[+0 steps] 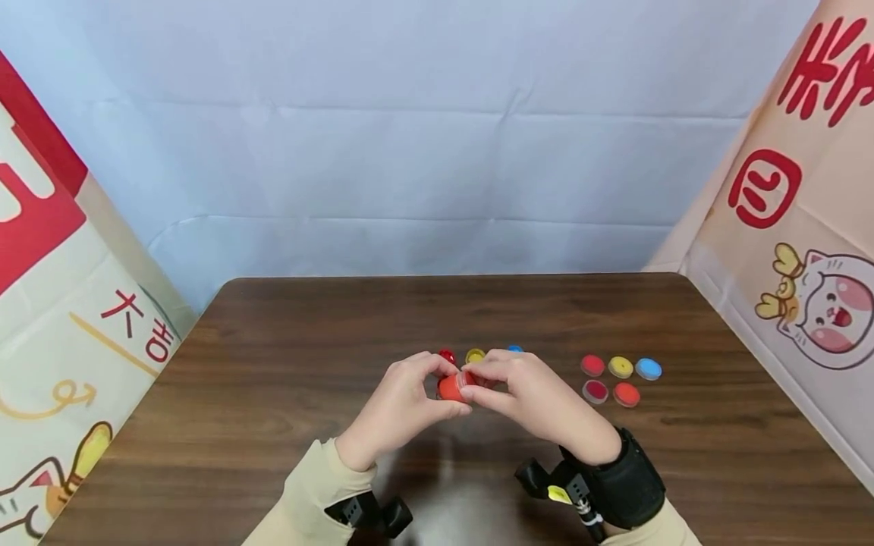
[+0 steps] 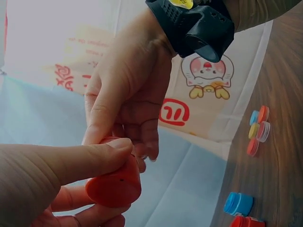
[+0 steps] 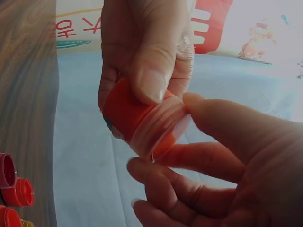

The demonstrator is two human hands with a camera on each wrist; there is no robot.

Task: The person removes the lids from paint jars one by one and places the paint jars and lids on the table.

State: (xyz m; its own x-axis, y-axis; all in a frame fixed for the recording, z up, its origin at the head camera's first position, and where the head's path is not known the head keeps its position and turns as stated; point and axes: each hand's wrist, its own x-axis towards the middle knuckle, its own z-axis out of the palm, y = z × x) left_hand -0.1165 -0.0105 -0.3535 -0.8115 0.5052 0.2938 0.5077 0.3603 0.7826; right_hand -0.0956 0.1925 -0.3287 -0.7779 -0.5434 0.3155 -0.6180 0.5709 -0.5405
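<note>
Over the middle of the table, my left hand [image 1: 410, 388] grips a small orange-red paint jar [image 1: 450, 388], held tilted onto its side. My right hand [image 1: 542, 388] pinches the jar's clear-rimmed lid [image 3: 160, 128] between thumb and fingers. In the right wrist view the lid sits against the mouth end of the jar, and the left thumb presses on the jar's side. The left wrist view shows the jar's round base [image 2: 111, 191]. Just behind the hands stand a red jar [image 1: 447, 355], a yellow jar [image 1: 475, 355] and a blue jar [image 1: 515, 349], partly hidden.
To the right on the brown wooden table [image 1: 307, 326] lie several round lids, among them a red lid [image 1: 592, 365], a yellow lid [image 1: 620, 367] and a blue lid [image 1: 649, 369]. A dark red jar [image 3: 6, 171] shows in the right wrist view. Printed cloths hang at both sides.
</note>
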